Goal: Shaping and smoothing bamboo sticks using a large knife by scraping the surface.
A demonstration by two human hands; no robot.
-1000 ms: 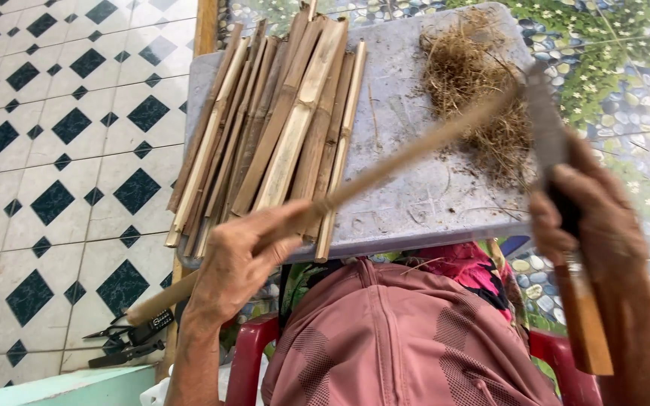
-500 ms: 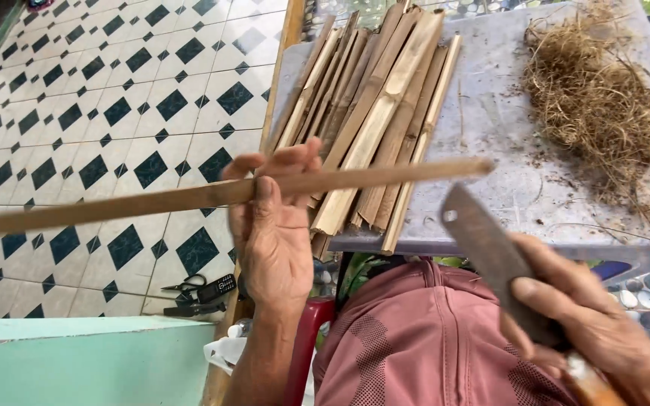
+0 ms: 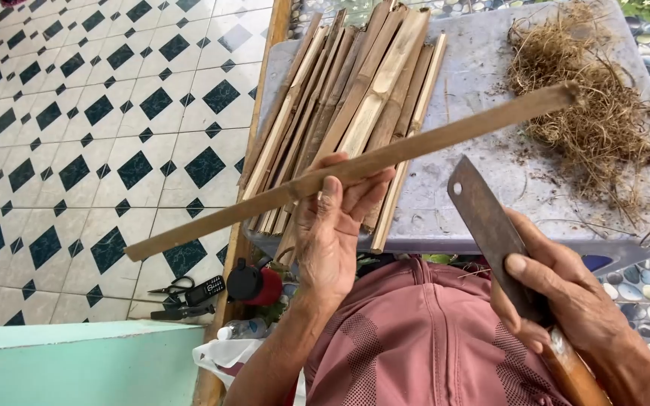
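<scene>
My left hand (image 3: 332, 233) grips a long bamboo strip (image 3: 430, 139) near its middle; the strip slants from lower left up to the right, over the grey table (image 3: 483, 203). A broad flat-bladed knife (image 3: 487, 225) with a wooden handle is held in my right hand (image 3: 558, 301), its blade pointing up and left just below the strip without touching it. Behind my left hand a bundle of split bamboo slats (image 3: 355, 98) lies on the table. A heap of dry bamboo shavings (image 3: 588, 98) sits at the table's right.
My lap in pink trousers (image 3: 415, 338) fills the bottom middle. On the tiled floor (image 3: 77, 150) at left lie scissors and a small black handset (image 3: 189, 289), beside a red and black flask (image 3: 253, 284) and a plastic bottle (image 3: 242, 328). A teal ledge (image 3: 77, 361) runs bottom left.
My left hand has turned the strip from nearly level to slanting up to the right and shifted right along it. The knife has risen closer beneath the strip.
</scene>
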